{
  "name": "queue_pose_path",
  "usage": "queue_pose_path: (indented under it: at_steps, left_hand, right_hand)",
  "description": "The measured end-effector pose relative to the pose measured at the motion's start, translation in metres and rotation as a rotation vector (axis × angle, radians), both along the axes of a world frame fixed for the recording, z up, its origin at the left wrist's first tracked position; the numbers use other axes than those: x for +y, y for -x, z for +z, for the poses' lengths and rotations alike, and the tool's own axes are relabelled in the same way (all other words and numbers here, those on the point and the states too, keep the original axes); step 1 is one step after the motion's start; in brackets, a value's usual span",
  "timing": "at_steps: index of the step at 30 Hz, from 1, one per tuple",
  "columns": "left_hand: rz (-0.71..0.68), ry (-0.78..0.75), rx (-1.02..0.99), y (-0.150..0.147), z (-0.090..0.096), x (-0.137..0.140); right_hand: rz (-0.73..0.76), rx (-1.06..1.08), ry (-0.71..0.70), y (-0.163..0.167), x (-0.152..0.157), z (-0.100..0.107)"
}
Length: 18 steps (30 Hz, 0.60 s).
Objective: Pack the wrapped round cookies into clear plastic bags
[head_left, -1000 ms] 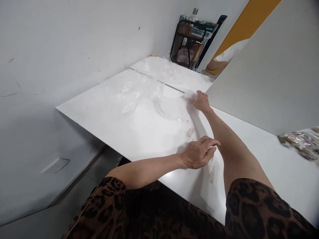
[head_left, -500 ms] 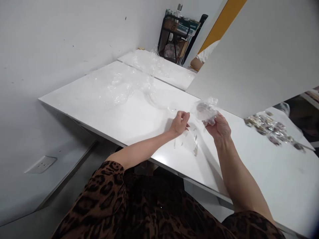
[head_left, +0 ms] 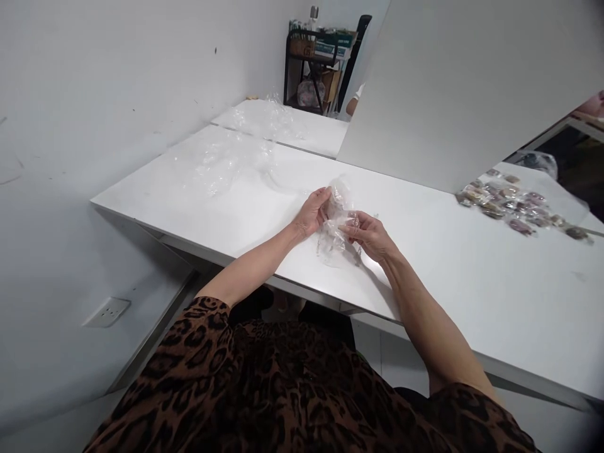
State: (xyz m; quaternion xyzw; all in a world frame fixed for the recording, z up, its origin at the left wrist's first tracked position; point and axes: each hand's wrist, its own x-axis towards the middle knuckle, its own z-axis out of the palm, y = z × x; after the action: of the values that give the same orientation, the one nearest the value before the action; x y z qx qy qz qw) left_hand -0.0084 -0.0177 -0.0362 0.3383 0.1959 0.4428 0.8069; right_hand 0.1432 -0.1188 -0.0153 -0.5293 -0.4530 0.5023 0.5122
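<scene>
Wall outlet (head_left: 108,313) low at left; dark rack (head_left: 315,60) behind, apparently holding boxes (head_left: 330,48).

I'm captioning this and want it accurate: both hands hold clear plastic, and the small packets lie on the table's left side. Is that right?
The side is wrong: the small packets lie on the right side of the table, as the head view shows. The left hand and right hand do both hold clear plastic.

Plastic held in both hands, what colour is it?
The plastic is clear, with whitish glints; the head view, the only one, shows it.
</scene>
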Motion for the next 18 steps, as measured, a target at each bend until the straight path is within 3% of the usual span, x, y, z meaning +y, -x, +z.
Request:
queue_pose_path:
  at_steps: [4,10,15,18]
  left_hand:
    - [-0.105,0.138,0.031,0.004,0.007,0.001]
    - [-0.19,0.095,0.142,0.007,0.013,-0.007]
    - [-0.325,0.026,0.162,0.01,0.008,-0.002]
    - [-0.291,-0.006,0.2,0.009,0.003,0.002]
  right_hand:
    - [-0.141,-0.065,-0.187,-0.004,-0.002,0.0]
    - [-0.356,-0.155,-0.372,-0.021,-0.003,0.009]
    - [-0.471,-0.074,-0.396,-0.037,-0.002,0.016]
    - [-0.478,-0.102,-0.387,-0.044,-0.001,0.016]
